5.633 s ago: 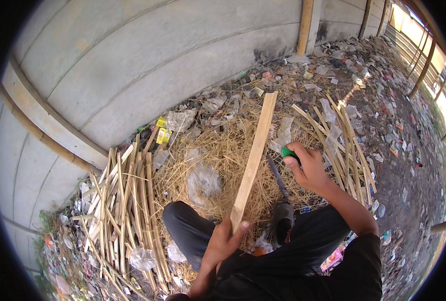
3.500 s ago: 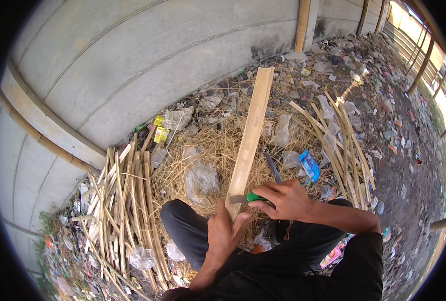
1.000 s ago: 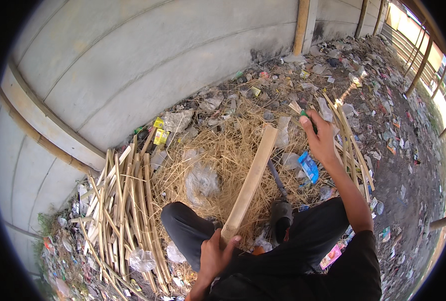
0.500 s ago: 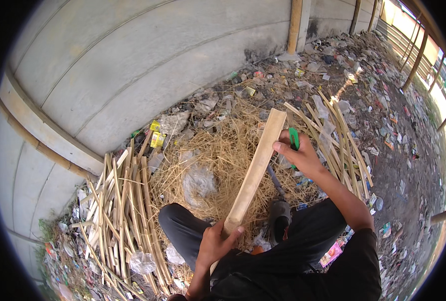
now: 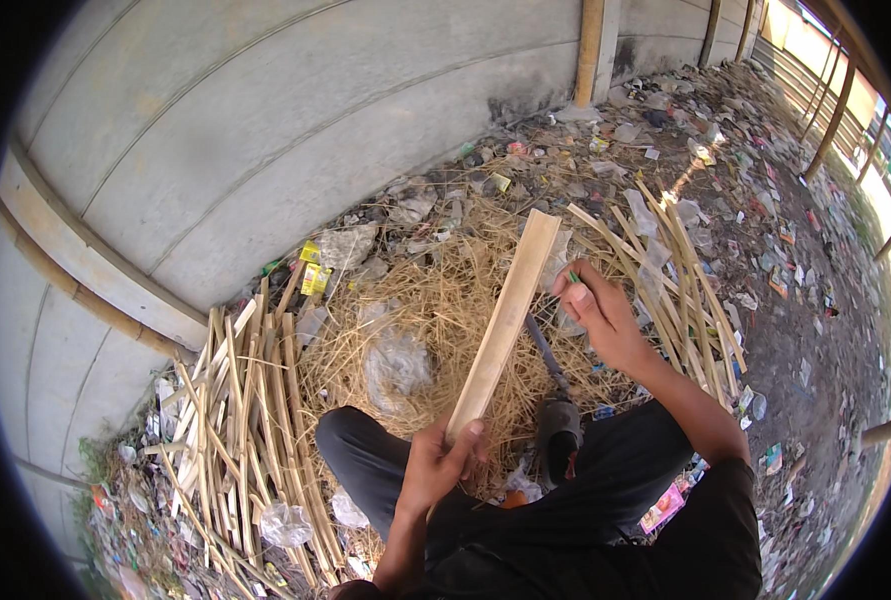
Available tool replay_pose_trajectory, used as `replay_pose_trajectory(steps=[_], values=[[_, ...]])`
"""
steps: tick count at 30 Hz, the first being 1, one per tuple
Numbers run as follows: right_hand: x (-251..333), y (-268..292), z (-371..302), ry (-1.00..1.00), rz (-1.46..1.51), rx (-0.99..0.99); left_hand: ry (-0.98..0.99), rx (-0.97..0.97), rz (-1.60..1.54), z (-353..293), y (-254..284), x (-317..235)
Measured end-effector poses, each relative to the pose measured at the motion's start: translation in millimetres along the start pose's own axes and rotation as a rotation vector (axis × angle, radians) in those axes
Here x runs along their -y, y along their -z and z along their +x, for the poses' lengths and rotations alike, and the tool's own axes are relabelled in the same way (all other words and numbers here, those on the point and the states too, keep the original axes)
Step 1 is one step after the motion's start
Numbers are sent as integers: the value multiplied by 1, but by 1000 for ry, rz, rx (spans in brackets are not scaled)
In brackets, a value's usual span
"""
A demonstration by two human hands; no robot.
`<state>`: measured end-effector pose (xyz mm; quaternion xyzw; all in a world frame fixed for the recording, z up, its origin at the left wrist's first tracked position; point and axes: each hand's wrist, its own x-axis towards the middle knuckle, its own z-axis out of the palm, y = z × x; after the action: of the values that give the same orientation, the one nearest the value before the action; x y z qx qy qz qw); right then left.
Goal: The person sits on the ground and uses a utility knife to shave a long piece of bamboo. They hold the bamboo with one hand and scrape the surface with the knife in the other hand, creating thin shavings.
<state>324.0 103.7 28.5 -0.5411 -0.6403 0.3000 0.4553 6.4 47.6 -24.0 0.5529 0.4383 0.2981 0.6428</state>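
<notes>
A pale split bamboo slat [image 5: 505, 320] stands tilted in front of me, its far end raised over the straw. My left hand [image 5: 437, 465] is closed round its near end, thumb along the edge. My right hand [image 5: 605, 318] hovers just right of the slat's upper part, apart from it, with fingers pinched on a small green object [image 5: 573, 277]. Only a bit of that object shows between the fingers, so its kind is unclear. Below, a dark blade-like bar [image 5: 545, 355] runs beside my shoe [image 5: 559, 428].
A heap of thin bamboo strips [image 5: 250, 430] lies at the left, and more strips [image 5: 680, 290] lie at the right. Straw-like shavings [image 5: 445, 280] and a crumpled clear plastic bag [image 5: 397, 370] cover the middle. Litter is strewn beyond, below a grey concrete wall [image 5: 295, 130].
The slat has shifted slightly left and nearer. My right hand has turned, moved slightly down and left, and now hides most of the green object.
</notes>
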Motion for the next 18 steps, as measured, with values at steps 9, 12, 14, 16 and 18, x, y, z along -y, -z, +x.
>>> replay_pose_trajectory(steps=[9, 12, 14, 16, 18], values=[[21, -37, -26, 458, -507, 215, -65, -136, 65, 0, -9, -21], [14, -44, -28, 524, -583, 145, -93, -159, 87, 0, -13, -24], [17, -47, -30, 530, -614, 112, -163, -199, 140, 0, -16, -25], [18, -49, -30, 541, -632, 84, -199, -239, 199, -1, -19, -28], [17, -51, -31, 550, -640, 57, -202, -271, 263, -3, -22, -34]])
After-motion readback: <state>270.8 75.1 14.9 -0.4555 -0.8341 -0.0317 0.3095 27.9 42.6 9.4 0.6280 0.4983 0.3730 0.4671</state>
